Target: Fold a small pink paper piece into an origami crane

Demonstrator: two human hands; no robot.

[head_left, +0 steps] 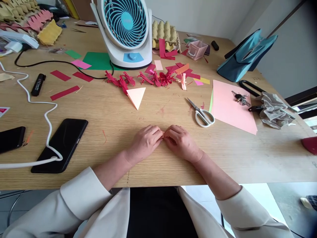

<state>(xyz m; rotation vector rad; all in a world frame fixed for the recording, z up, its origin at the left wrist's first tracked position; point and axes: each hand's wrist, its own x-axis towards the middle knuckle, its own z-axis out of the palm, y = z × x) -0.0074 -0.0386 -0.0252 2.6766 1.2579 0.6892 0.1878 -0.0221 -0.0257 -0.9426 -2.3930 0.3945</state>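
My left hand (148, 141) and my right hand (180, 142) meet low over the table, fingertips pinched together. Between them shows a thin edge of a small pinkish-orange piece of paper (162, 133); the fingers hide most of it. Beyond the hands lies a folded pale peach paper triangle (137, 97). Behind that is a row of crumpled, fringed red paper pieces (123, 82), with a pale pink twisted one (183, 81) at its right end. White-handled scissors (203, 115) rest, blades slightly apart, to the right of my right hand.
A fan (128, 61) stands at the back. On the left are a black phone (61, 145) under a white cable (49, 122), and a marker (38, 85). Pink sheets (230, 109) with keys (241, 98), a teal bag (237, 62) and crumpled grey wrapping (273, 110) occupy the right.
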